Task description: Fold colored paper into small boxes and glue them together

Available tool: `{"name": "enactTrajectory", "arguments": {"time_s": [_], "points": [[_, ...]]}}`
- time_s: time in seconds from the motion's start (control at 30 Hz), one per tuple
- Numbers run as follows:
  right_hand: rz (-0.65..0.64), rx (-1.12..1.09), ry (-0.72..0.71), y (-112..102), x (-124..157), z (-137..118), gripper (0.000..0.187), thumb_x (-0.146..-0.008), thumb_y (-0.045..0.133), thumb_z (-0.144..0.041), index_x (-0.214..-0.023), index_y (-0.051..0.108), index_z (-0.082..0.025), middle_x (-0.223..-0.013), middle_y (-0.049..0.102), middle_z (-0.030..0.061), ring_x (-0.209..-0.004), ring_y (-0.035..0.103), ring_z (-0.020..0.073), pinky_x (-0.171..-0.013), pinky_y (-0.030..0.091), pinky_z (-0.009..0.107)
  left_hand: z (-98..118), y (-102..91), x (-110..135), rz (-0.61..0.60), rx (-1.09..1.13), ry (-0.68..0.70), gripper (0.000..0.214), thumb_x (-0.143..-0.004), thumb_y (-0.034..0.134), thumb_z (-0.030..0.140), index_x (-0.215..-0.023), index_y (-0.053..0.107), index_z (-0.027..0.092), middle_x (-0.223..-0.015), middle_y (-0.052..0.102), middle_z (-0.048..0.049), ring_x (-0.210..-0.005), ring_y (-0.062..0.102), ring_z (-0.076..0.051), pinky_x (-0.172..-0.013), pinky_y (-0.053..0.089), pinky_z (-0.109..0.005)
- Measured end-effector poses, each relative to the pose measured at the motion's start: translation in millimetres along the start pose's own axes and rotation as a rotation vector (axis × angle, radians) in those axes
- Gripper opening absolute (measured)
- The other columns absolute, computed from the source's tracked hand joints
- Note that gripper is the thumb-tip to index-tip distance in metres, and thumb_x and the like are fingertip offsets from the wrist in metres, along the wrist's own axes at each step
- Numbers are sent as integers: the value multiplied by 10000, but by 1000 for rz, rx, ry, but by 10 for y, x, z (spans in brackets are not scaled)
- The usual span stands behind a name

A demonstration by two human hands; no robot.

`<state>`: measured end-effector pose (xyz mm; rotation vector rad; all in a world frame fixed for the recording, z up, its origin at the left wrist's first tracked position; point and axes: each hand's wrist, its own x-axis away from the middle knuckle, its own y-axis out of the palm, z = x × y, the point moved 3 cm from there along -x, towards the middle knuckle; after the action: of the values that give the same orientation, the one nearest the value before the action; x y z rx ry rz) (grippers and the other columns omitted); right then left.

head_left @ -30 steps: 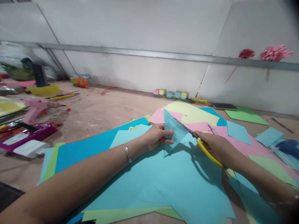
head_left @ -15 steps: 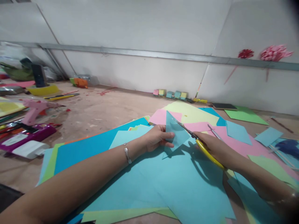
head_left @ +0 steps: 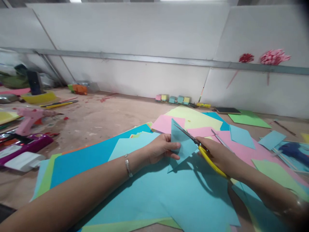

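Note:
Between the thumb and fingers of my left hand [head_left: 164, 149] is a light blue piece of paper [head_left: 181, 147] with a pointed top, held upright above the sheets. My right hand [head_left: 214, 153] grips yellow-handled scissors [head_left: 211, 162]. Their dark blades lie along the upper right edge of the piece, close to its tip; I cannot tell how far apart they are. Below both hands spread large light blue sheets [head_left: 145, 196], on which the shadows of the hands and scissors fall.
To the left lie a pink glue gun [head_left: 27, 120] and a purple device [head_left: 36, 143]. Small coloured paper blocks [head_left: 172, 99] line the wall. On the right are pink sheets [head_left: 246, 154], light blue pieces [head_left: 242, 136], a silver pointed tool [head_left: 220, 139] and a dark phone-like slab [head_left: 227, 111].
The view has shifted slightly, so the wall and table items sit a little lower and further left. The scissor blades now reach nearer the tip of the held paper and look more closed.

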<state>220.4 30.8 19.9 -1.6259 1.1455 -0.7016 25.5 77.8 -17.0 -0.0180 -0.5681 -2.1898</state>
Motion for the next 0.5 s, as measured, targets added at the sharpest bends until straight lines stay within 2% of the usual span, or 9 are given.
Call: {"name": "enactTrajectory", "arguments": {"time_s": [0.17,0.37,0.5], "points": [[0,18,26,12,1,-20,263,-900,442,-260,-1126,553,-182,-1025,685,115,-842,639,235,-677,459,311,-32,-22,-19,-19,4,-5,280,-677,777,158,-918,700,37,-833,699,-127,-685,651,-161,-563,531,-243],[0,20,72,3,-3,-50,226,-916,447,-356,-1022,566,-195,-879,686,68,-753,624,214,-625,427,291,-49,-39,-18,-12,14,-22,258,-681,780,151,-896,688,41,-825,697,-123,-690,667,-169,-565,536,-241],[24,7,66,-5,5,-71,241,-911,449,-383,-1016,570,-203,-907,700,65,-761,633,208,-634,425,286,-46,-22,-14,-32,33,-27,245,-713,750,128,-935,692,42,-888,708,-141,-695,668,-160,-570,537,-240]]}}
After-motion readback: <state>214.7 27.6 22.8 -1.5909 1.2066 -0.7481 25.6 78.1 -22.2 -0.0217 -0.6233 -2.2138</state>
